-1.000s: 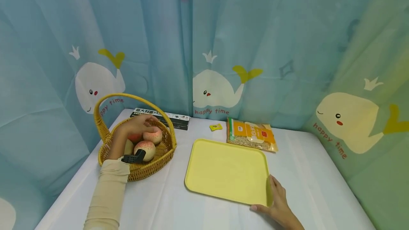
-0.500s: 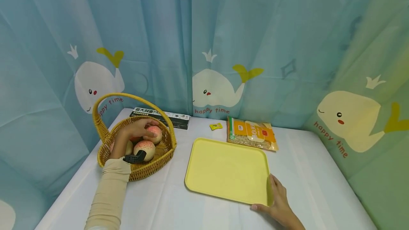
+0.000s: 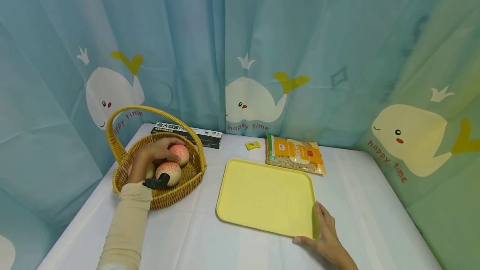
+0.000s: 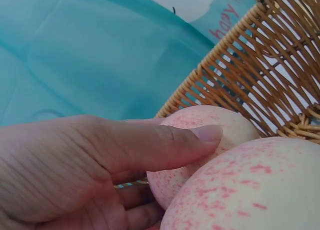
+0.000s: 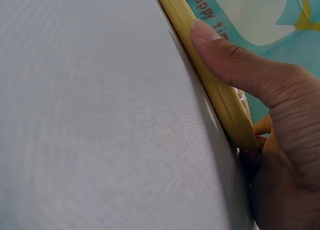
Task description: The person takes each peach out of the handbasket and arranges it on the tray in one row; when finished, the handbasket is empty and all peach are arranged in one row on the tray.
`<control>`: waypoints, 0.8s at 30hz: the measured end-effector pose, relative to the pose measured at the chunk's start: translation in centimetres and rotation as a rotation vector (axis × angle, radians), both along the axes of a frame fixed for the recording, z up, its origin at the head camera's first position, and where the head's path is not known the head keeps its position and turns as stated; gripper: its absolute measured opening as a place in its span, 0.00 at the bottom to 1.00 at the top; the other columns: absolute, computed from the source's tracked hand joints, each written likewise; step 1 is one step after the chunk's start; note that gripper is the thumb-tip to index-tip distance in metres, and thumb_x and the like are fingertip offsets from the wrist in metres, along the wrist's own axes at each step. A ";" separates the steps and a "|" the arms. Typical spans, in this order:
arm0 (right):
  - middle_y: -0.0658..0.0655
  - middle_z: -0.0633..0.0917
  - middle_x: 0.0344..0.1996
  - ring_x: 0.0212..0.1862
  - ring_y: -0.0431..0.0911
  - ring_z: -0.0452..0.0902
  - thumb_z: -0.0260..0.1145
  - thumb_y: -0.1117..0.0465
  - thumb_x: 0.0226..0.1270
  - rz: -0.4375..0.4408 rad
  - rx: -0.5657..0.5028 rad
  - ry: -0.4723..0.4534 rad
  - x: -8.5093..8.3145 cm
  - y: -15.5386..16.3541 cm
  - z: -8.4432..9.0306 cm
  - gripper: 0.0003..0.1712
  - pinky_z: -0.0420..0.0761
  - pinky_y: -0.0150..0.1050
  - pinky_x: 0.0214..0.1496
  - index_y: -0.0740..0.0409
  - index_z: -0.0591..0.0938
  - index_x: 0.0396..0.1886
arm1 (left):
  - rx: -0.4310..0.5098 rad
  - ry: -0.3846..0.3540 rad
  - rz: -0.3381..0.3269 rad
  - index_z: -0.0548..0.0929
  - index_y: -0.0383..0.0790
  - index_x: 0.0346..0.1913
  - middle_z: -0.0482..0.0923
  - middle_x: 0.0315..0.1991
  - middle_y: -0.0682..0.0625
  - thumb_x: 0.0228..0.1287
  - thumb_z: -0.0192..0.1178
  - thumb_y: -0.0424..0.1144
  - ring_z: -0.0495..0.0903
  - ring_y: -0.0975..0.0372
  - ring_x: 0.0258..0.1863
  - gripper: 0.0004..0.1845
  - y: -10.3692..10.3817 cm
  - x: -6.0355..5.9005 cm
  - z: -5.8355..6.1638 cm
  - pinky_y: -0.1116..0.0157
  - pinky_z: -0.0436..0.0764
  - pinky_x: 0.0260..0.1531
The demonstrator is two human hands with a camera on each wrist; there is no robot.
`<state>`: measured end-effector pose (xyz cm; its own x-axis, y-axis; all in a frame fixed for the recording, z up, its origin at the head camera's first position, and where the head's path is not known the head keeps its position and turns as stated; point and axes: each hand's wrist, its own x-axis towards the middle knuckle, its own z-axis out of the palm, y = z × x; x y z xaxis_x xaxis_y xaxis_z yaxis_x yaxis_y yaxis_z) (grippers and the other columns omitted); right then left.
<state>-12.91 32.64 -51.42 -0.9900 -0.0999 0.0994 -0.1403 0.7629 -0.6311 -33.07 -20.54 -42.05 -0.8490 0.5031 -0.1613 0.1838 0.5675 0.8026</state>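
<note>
A woven basket (image 3: 165, 200) with a hoop handle stands at the table's left and holds three pink-and-cream peaches. My left hand (image 3: 162, 150) reaches inside it and curls round the far peach (image 3: 181, 153). In the left wrist view the thumb (image 4: 165, 145) lies across that peach (image 4: 232, 121), and a second peach (image 4: 250, 190) presses against it beside the basket wall (image 4: 250, 65). A bare yellow tray (image 3: 262, 195) lies in the middle. My right hand (image 3: 319, 231) grips its near right corner, thumb (image 5: 220, 45) on the rim (image 5: 210, 85) and fingers underneath.
Along the back edge lie a black box (image 3: 202, 133), a small yellow sweet (image 3: 253, 145) and an orange snack packet (image 3: 296, 155). A white cloth (image 3: 195, 236) covers the table. Whale-print curtains (image 3: 337, 53) close it in at the back and both sides.
My left hand's fingers have dropped from above the peaches and closed round the far one. The right hand has stayed on the tray corner.
</note>
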 end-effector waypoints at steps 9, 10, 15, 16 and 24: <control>0.80 0.46 0.70 0.66 0.75 0.43 0.79 0.52 0.47 0.003 -0.009 0.001 -0.1 0.0 0.0 0.70 0.55 0.77 0.59 0.77 0.42 0.74 | -0.039 -0.038 0.029 0.64 0.33 0.71 0.66 0.65 0.31 0.63 0.63 0.37 0.75 0.44 0.55 0.35 0.0 0.1 0.3 0.53 0.80 0.47; 0.80 0.47 0.70 0.66 0.75 0.43 0.79 0.52 0.48 0.004 -0.005 0.008 -0.1 0.0 -0.1 0.70 0.55 0.77 0.59 0.77 0.42 0.74 | -0.046 -0.035 0.027 0.64 0.33 0.71 0.66 0.65 0.31 0.63 0.64 0.38 0.75 0.45 0.55 0.35 0.0 0.1 0.3 0.53 0.80 0.47; 0.80 0.47 0.70 0.66 0.76 0.44 0.80 0.52 0.46 0.007 0.005 0.027 -0.2 0.0 0.0 0.70 0.56 0.77 0.59 0.77 0.43 0.74 | -0.059 -0.034 0.018 0.64 0.34 0.71 0.64 0.66 0.31 0.63 0.64 0.39 0.75 0.44 0.56 0.36 0.0 0.1 0.1 0.53 0.80 0.48; 0.80 0.47 0.70 0.66 0.76 0.44 0.80 0.53 0.46 0.006 0.004 0.025 -0.2 0.0 0.0 0.71 0.56 0.77 0.59 0.77 0.43 0.74 | -0.059 -0.035 0.017 0.64 0.34 0.71 0.64 0.66 0.31 0.63 0.64 0.40 0.74 0.43 0.57 0.36 0.0 0.1 0.0 0.53 0.80 0.48; 0.80 0.46 0.70 0.67 0.75 0.42 0.80 0.52 0.46 -0.008 -0.010 0.000 0.0 -0.1 0.2 0.70 0.55 0.77 0.60 0.77 0.43 0.74 | -0.052 -0.020 0.018 0.65 0.34 0.70 0.66 0.65 0.32 0.62 0.66 0.40 0.75 0.44 0.56 0.36 0.0 -0.2 -0.7 0.53 0.80 0.47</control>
<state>-12.95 32.55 -51.27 -0.9908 -0.0913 0.1001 -0.1344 0.7576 -0.6388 -33.22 -20.58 -42.75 -0.8540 0.4785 -0.2041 0.1573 0.6115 0.7754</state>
